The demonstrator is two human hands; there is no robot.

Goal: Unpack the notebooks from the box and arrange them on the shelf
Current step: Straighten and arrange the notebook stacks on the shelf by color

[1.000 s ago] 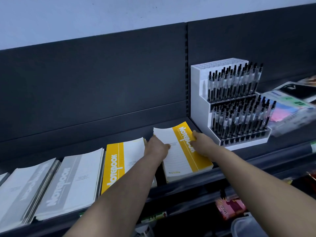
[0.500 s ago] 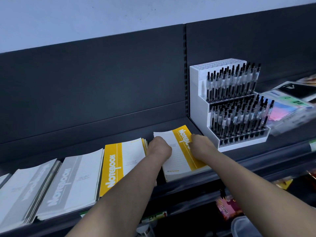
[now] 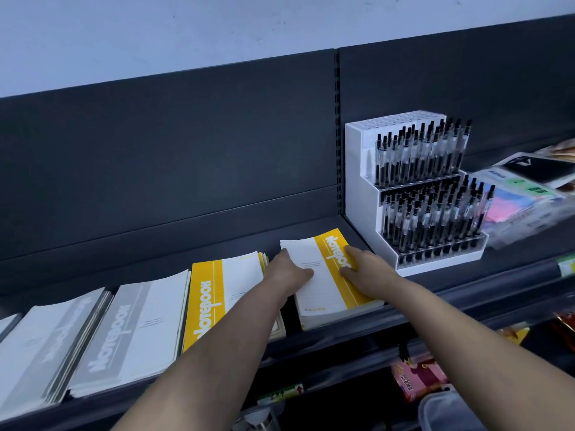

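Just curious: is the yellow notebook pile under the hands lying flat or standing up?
Flat: the notebook pile lies cover-up on the shelf, left hand and right hand on it.

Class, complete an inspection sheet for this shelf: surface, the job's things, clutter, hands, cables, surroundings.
Surface: dark shelf, bare behind the stacks.
Job's things: grey stacks on the left, then a yellow stack, a gap, and the right stack, also yellow; box not seen.
Clutter: pen rack right of the stacks; packets beyond it.
Hands: left hand at the right stack's left edge, thumb on the cover; right hand flat on the cover.
Cables: nothing seen.
Surroundings: dark back panel, pale wall, goods below.
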